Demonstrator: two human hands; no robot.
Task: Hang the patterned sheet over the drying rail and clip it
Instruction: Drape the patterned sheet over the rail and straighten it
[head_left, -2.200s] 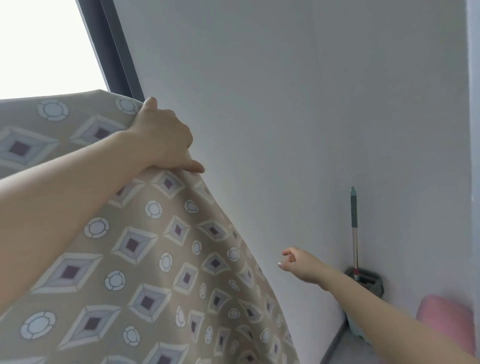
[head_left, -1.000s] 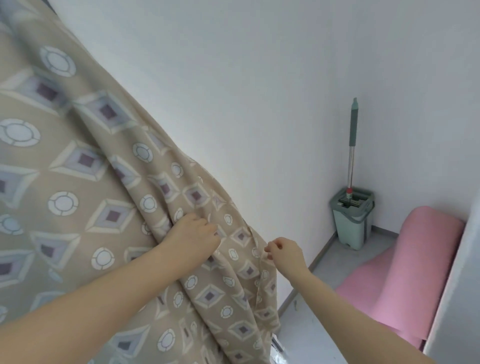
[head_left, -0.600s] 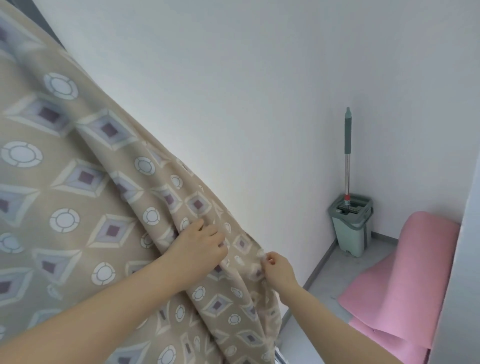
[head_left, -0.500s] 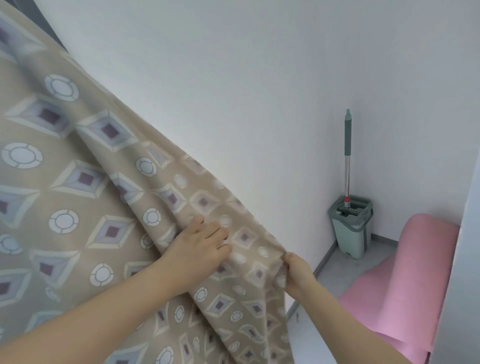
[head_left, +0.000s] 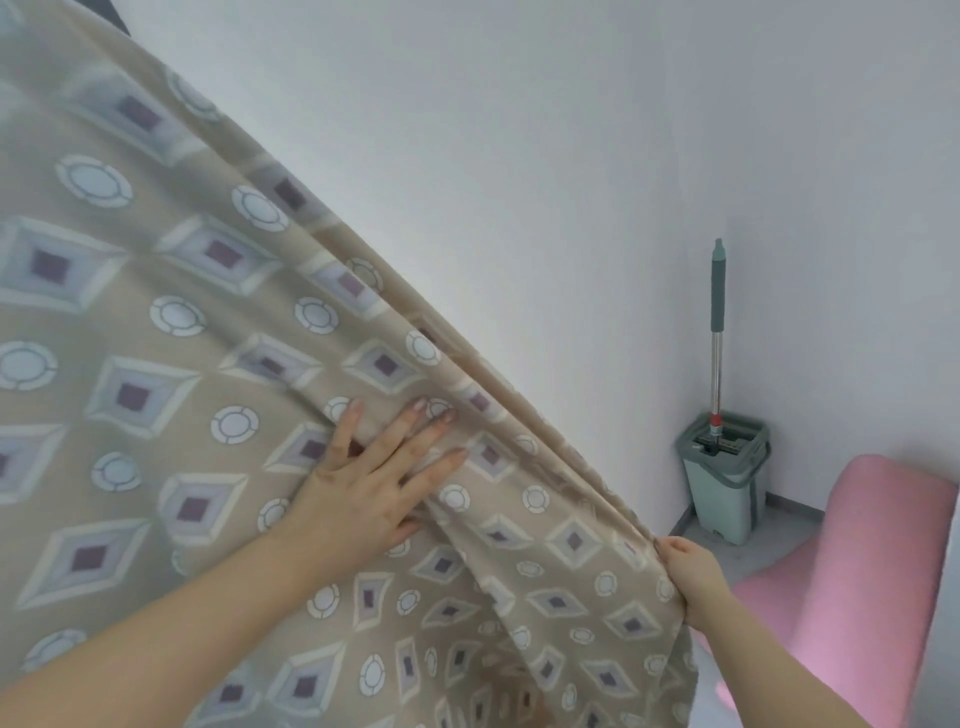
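Note:
The patterned sheet (head_left: 171, 395), beige with grey diamonds and white rings, hangs across the left and middle of the head view and slopes down to the right. My left hand (head_left: 374, 478) lies flat on its face, fingers spread, holding nothing. My right hand (head_left: 685, 571) is closed on the sheet's right edge, which is drawn taut away from the wall. The drying rail is hidden behind the cloth. No clip is in sight.
A white wall (head_left: 519, 156) stands close behind the sheet. In the far corner a green mop bucket (head_left: 724, 478) holds a mop with an upright handle (head_left: 718, 322). A pink rolled mat (head_left: 852, 571) lies on the floor at the right.
My left hand came down from the sheet's top and now presses flat with spread fingers. My right hand took hold of the sheet's edge and pulled it out to the right.

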